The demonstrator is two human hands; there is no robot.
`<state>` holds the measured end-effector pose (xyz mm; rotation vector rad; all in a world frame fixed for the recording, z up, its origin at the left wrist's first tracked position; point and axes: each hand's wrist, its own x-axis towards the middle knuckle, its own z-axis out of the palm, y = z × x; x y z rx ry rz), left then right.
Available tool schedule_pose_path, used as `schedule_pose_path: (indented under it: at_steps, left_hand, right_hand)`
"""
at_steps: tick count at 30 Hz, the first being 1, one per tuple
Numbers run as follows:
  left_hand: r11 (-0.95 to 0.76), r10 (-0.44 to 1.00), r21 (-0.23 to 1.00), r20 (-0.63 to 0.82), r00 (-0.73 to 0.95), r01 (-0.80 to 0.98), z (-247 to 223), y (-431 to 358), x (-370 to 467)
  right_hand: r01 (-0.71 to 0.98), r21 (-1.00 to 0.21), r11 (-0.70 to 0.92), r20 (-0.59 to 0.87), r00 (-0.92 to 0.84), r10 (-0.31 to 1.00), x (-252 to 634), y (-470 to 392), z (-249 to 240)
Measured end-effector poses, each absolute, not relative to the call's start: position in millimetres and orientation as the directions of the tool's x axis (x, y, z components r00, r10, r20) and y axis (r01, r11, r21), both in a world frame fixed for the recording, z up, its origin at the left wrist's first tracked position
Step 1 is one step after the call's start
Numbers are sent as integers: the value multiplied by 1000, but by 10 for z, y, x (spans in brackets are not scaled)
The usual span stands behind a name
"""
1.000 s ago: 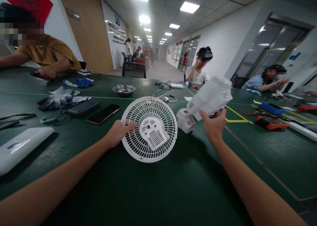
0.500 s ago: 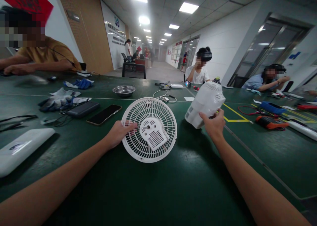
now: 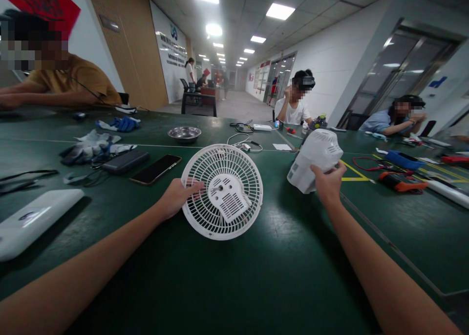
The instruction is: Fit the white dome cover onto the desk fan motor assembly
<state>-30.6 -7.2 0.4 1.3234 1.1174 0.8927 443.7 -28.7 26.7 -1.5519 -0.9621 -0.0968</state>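
Note:
A round white fan grille (image 3: pixel 229 196) with a vented motor plate at its centre stands tilted in the middle of the green table (image 3: pixel 220 281). My left hand (image 3: pixel 179 196) grips its left rim, thumb on the slats and the other fingers hidden behind. Off to the right, my right hand (image 3: pixel 328 181) holds a white plastic housing (image 3: pixel 315 158) with vent slots near its top. The thumb lies on its near side and the fingertips show at its right edge. The housing is apart from the grille, and whether it touches the table I cannot tell.
Left of the grille lie a phone (image 3: pixel 156 169), a dark power bank (image 3: pixel 126 161), work gloves (image 3: pixel 91 148) and a white case (image 3: pixel 36 222). Behind are a steel bowl (image 3: pixel 184 134) and a white cable (image 3: pixel 245 144). An orange multimeter (image 3: pixel 401 183) is at right. Several people sit around.
My right hand has carried the white housing farther right and slightly down, away from the grille. My left hand keeps its hold on the grille, which has hardly moved.

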Motion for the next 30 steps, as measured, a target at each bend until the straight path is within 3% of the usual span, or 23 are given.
schedule_pose_path:
  at_steps: [10, 30]
  left_hand:
    - [82, 970, 991, -104, 221, 108, 9, -79, -284]
    - [86, 964, 989, -113, 240, 122, 22, -81, -291]
  right_hand:
    - [594, -775, 215, 628, 682, 376, 4494, -262, 332]
    - [596, -772, 222, 623, 641, 448, 4382, -331, 409]
